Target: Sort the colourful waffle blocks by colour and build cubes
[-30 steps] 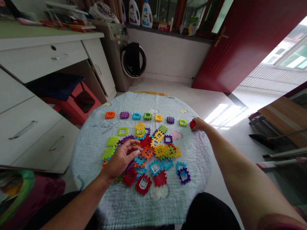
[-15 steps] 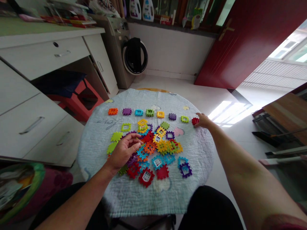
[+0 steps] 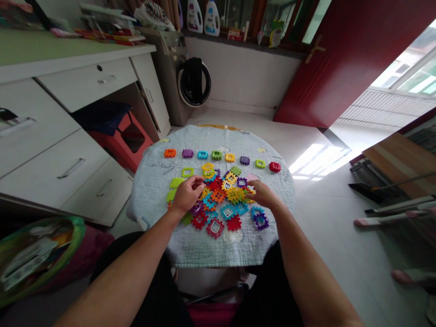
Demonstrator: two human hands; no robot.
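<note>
Many colourful plastic interlocking building blocks lie in a loose pile (image 3: 218, 196) on a round cloth-covered table (image 3: 190, 247). Over the pile's left side is my left hand (image 3: 187, 194), its fingers loosely curled and the thumb slightly apart; I see nothing held. My right hand (image 3: 264, 193) reaches in at the pile's right edge with fingers spread, close to a purple square frame (image 3: 242, 182) and some yellow pieces (image 3: 235, 195). Behind the pile runs a row of small assembled blocks, from an orange one (image 3: 170, 153) at the left to a red one (image 3: 274, 166) at the right.
A white drawer cabinet (image 3: 85, 163) and a red stool (image 3: 127, 136) stand to the left. A bin (image 3: 81, 240) sits at the lower left. Beyond the table are a washing machine (image 3: 170, 68) with its door open and a red door (image 3: 306, 81).
My right hand has left the red block at the row's right end and come back to the pile. The red block stays in the row. The view has shifted a little.
</note>
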